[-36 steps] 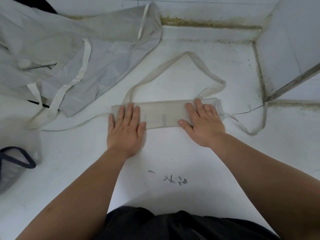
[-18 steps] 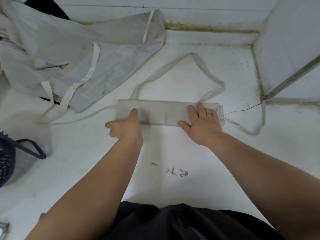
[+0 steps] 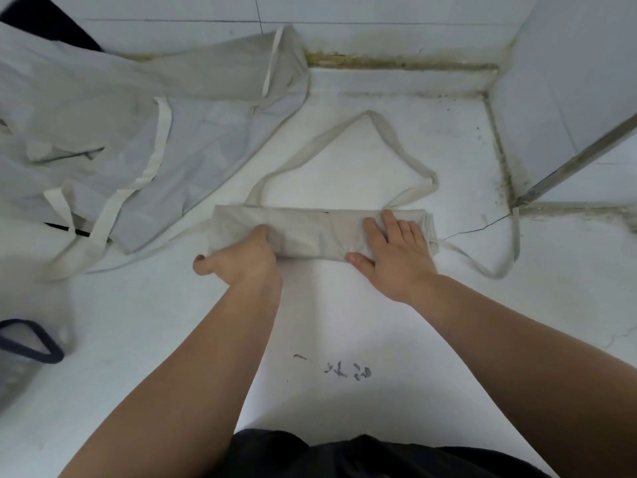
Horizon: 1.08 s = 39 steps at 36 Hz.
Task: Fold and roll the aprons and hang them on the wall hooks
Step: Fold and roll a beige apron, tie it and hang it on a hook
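Observation:
A pale beige apron (image 3: 310,232) lies folded into a long narrow band on the white floor. Its neck strap (image 3: 370,115) loops away toward the wall, and a tie (image 3: 496,270) trails off its right end. My left hand (image 3: 241,260) grips the band's left part, fingers curled under the near edge and hidden. My right hand (image 3: 393,250) lies flat on the right part, fingers straight, pressing it down.
A heap of unfolded grey aprons (image 3: 120,132) with white straps covers the floor at the left. A dark basket (image 3: 24,353) shows at the left edge. Tiled walls (image 3: 379,19) meet in a corner at the back right, with a metal frame (image 3: 579,157).
My left hand went from lying flat on the folded apron to curling round its near edge. My right hand stays pressed flat on the right part.

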Tool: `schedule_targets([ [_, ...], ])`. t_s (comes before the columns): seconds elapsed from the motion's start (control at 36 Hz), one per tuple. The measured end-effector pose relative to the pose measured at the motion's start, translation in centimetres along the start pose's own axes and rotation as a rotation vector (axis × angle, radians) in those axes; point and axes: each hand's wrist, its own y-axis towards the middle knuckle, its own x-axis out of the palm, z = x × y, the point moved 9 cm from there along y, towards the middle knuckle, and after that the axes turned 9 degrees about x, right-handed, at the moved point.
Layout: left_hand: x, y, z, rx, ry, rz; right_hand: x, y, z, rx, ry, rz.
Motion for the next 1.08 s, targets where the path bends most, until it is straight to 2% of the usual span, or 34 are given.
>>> schedule_targets([
  [0.08,0.1,0.0,0.2,0.083,-0.033,-0.037,-0.1,0.1,0.0,-0.009,0.002,-0.003],
  [0.14,0.4,0.2,1.3,0.206,-0.080,-0.055,-0.1,0.1,0.0,-0.008,0.003,-0.007],
  [0.19,0.9,0.1,3.1,0.418,0.004,-0.087,0.0,0.1,-0.1,-0.004,0.001,-0.011],
  [0.33,3.7,-2.6,5.0,1.105,0.512,-0.343,0.1,0.1,-0.1,-0.005,0.004,-0.015],
  [0.5,5.3,-5.2,3.4,1.588,0.675,-0.522,0.3,0.1,-0.1,-0.016,-0.004,-0.025],
  [0.67,7.8,-5.3,0.8,1.600,1.030,-0.705,0.2,0.1,-0.1,-0.022,-0.011,-0.011],
  [0.89,7.2,-5.3,0.3,1.696,1.067,-0.916,0.0,0.1,-0.1,-0.021,0.009,-0.009],
  [0.94,7.3,-5.3,0.2,1.669,1.123,-0.937,0.0,0.1,-0.1,-0.021,0.013,-0.011],
  [1.08,7.3,-4.7,-0.4,1.438,1.214,-1.010,-0.7,0.2,0.1,0.018,0.053,0.021],
])
